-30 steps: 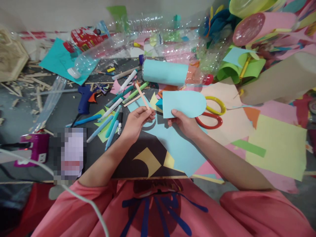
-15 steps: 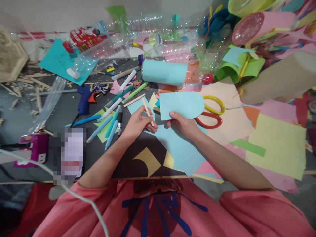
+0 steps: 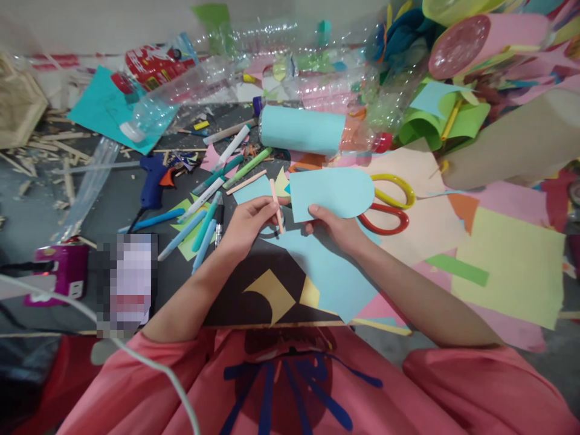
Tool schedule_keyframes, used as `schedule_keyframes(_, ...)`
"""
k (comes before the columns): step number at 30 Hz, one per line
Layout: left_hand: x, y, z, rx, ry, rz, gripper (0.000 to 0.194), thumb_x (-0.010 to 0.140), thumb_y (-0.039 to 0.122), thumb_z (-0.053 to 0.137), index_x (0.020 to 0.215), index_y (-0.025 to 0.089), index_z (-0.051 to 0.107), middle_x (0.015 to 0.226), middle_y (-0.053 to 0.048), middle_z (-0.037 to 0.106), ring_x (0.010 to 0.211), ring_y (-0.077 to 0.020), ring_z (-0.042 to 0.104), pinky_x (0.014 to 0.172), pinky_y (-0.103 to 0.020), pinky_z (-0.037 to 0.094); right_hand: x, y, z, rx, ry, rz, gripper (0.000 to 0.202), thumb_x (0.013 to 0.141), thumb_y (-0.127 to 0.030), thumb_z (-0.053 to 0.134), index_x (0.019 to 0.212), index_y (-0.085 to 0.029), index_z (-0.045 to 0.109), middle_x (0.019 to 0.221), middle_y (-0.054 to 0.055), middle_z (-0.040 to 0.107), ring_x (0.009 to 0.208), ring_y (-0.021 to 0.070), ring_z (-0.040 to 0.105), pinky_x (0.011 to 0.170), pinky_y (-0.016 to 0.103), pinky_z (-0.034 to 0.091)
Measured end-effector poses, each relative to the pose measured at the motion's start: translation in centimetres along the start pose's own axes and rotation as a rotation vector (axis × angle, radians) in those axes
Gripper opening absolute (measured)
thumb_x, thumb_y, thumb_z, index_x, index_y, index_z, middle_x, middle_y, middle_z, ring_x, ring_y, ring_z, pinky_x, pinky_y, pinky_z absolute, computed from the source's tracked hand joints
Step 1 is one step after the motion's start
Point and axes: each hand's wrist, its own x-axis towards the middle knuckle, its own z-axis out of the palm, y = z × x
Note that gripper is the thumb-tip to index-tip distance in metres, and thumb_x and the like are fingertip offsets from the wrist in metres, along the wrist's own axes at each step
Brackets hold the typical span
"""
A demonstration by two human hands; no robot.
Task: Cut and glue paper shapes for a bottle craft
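Note:
Between the thumb and fingers of my left hand [image 3: 254,225] is a thin pale wooden stick [image 3: 277,206], held nearly upright. My right hand [image 3: 333,228] pinches the lower edge of a light blue paper piece [image 3: 333,193] with one rounded end, thumb on top. The paper's straight end faces the stick, a small gap apart. Behind its rounded end lie scissors with one yellow and one red handle [image 3: 385,219]; their blades are hidden. A larger light blue sheet [image 3: 335,272] lies beneath my right hand. Another wooden stick [image 3: 247,182] rests just beyond my left hand.
Several markers [image 3: 206,229] lie left of my left hand, near a blue glue gun [image 3: 154,181] and a phone [image 3: 131,281]. A bottle wrapped in light blue paper [image 3: 301,130] lies behind. Clear bottles [image 3: 181,93] and coloured paper [image 3: 507,260] crowd the back and right.
The wooden stick has turned more upright, and my left fingers have closed into a pinch on its middle. The right hand and blue paper have hardly moved.

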Motion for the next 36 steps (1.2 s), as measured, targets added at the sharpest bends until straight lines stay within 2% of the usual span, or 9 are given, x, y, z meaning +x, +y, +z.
schedule_keyframes(4, 0.2, -0.1, -0.1, -0.002, 0.047, 0.036, 0.037, 0.061, 0.039, 0.084, 0.083, 0.017, 0.064, 0.06, 0.005, 0.061, 0.055, -0.0085, 0.056, 0.057, -0.022, 0.047, -0.4, -0.8, 0.4, -0.055, -0.019, 0.0, 0.034, 0.08, -0.043, 0.065, 0.058, -0.018, 0.064, 0.053, 0.0, 0.062, 0.055, 0.0133, 0.058, 0.065, 0.03, 0.05)
schedule_keyframes(9, 0.4, -0.3, -0.1, -0.032, 0.058, 0.047, 0.042, 0.057, 0.038, 0.086, 0.077, 0.019, 0.055, 0.056, 0.007, 0.061, 0.051, -0.0084, 0.057, 0.055, -0.022, 0.047, -0.7, -1.7, 0.8, -0.099, -0.039, -0.017, 0.033, 0.08, -0.042, 0.063, 0.056, -0.019, 0.061, 0.053, 0.0, 0.059, 0.055, 0.0134, 0.056, 0.067, 0.032, 0.05)
schedule_keyframes(19, 0.1, 0.1, 0.2, -0.002, 0.058, 0.022, 0.032, 0.06, 0.032, 0.082, 0.075, 0.017, 0.057, 0.061, 0.004, 0.064, 0.055, -0.0096, 0.062, 0.061, -0.024, 0.051, -0.8, -1.8, 1.0, -0.174, -0.026, 0.009, 0.036, 0.078, -0.047, 0.063, 0.057, -0.019, 0.059, 0.056, 0.001, 0.058, 0.058, 0.0145, 0.055, 0.07, 0.034, 0.05)
schedule_keyframes(26, 0.1, 0.1, 0.2, -0.013, 0.037, 0.0, 0.028, 0.06, 0.029, 0.079, 0.076, 0.017, 0.06, 0.061, 0.005, 0.063, 0.053, -0.0087, 0.06, 0.058, -0.023, 0.051, -0.9, -1.7, 1.0, -0.199, -0.016, 0.036, 0.036, 0.077, -0.049, 0.064, 0.056, -0.02, 0.057, 0.057, 0.001, 0.058, 0.06, 0.0155, 0.055, 0.072, 0.036, 0.05)
schedule_keyframes(36, 0.1, 0.1, 0.2, 0.014, 0.029, -0.004, 0.029, 0.061, 0.03, 0.079, 0.076, 0.017, 0.059, 0.062, 0.004, 0.063, 0.055, -0.0091, 0.06, 0.061, -0.024, 0.051, -0.9, -1.8, 1.1, -0.216, -0.008, 0.052, 0.035, 0.075, -0.048, 0.065, 0.056, -0.02, 0.059, 0.058, 0.001, 0.059, 0.061, 0.0157, 0.056, 0.071, 0.035, 0.052)
